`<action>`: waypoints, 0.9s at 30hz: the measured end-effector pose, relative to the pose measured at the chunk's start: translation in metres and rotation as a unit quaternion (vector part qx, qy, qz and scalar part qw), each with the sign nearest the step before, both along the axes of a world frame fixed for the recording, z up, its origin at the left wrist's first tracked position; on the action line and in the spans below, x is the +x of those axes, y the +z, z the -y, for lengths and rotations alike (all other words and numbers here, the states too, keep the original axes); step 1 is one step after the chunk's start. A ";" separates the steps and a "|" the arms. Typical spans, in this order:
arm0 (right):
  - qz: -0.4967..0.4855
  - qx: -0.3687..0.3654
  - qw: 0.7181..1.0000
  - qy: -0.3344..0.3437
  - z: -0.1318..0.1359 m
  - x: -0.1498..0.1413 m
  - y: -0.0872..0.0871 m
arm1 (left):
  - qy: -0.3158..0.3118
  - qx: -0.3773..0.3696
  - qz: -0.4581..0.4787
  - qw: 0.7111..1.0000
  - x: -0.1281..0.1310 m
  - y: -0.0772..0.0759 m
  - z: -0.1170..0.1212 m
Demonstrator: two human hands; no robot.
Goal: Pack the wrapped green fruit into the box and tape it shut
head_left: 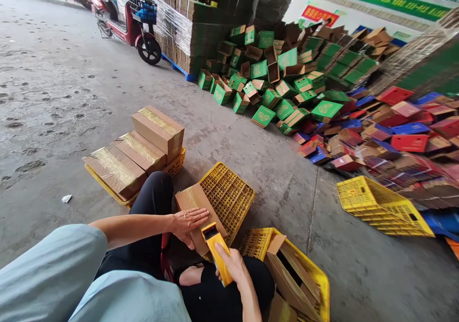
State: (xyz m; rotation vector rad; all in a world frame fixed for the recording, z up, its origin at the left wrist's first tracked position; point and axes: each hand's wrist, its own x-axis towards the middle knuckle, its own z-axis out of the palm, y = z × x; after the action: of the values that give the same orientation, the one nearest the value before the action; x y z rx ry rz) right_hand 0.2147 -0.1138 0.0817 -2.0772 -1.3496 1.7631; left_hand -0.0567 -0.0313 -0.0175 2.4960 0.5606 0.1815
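Note:
My left hand [188,222] lies flat, fingers stretched out, on a brown cardboard box [191,198] that rests on an upturned yellow plastic crate [229,195] in front of my knees. My right hand [233,264] is closed round a yellow tape dispenser [214,245], whose head touches the near end of the box, just below my left hand. I sit on the ground in dark trousers and light blue sleeves.
Three taped brown boxes [138,152] sit on a yellow crate to the left. A yellow crate [308,279] with cardboard pieces stands at my right. Another yellow crate [380,207] lies further right. Piles of green boxes [287,83] and red and blue boxes [394,130] fill the back right. A scooter [122,20] stands by wrapped pallets.

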 end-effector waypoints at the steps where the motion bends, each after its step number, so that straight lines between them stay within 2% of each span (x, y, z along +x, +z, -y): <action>1: -0.001 -0.004 1.000 0.003 -0.001 0.000 0.000 | -0.005 -0.002 0.006 1.000 0.003 0.001 0.003; 8: 0.010 -0.021 0.999 0.023 0.004 0.008 0.006 | -0.027 -0.002 0.033 0.999 0.006 -0.001 0.006; 15: 0.024 -0.031 0.999 0.005 0.017 0.024 0.002 | -0.025 0.012 0.023 0.999 0.003 -0.001 0.006; 18: 0.022 -0.040 0.999 -0.004 0.017 0.024 -0.001 | -0.013 0.013 0.020 1.000 0.008 0.000 0.013; 22: 0.012 -0.041 0.999 -0.013 0.015 0.024 -0.003 | -0.032 -0.004 0.032 0.999 0.021 0.002 0.024; 27: 0.015 -0.039 0.999 0.001 0.018 0.025 0.003 | -0.034 -0.023 0.032 0.999 0.026 0.000 0.027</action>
State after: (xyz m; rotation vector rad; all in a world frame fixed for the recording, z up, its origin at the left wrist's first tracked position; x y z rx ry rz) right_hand 0.2396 -0.1314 0.0846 -2.1504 -1.3123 1.8210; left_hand -0.0309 -0.0584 -0.0172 2.4515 0.4490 0.2188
